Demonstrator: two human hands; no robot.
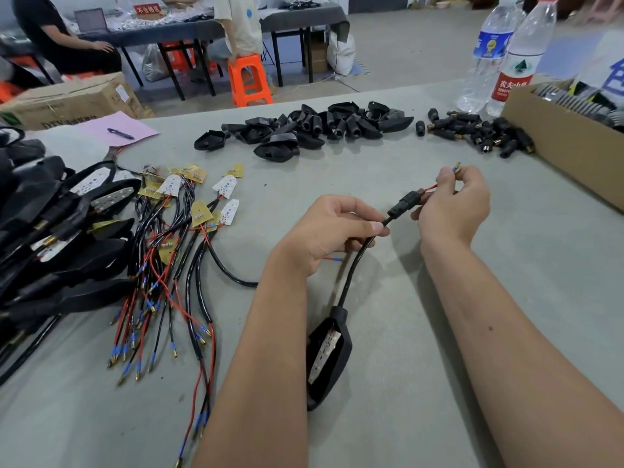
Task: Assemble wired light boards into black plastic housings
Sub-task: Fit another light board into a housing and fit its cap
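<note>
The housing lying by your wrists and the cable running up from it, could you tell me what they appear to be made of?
The housing looks like moulded black plastic with a matte finish: dull, even surface, rounded edges. The board inside shows a pale, slightly shiny face, possibly coated metal or laminate; hard to tell. The cable seems to have a flexible black rubber or PVC sheath, faintly glossy, bending smoothly.

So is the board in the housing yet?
In: the board lies inside the housing, its cable leaving the neck.
</note>
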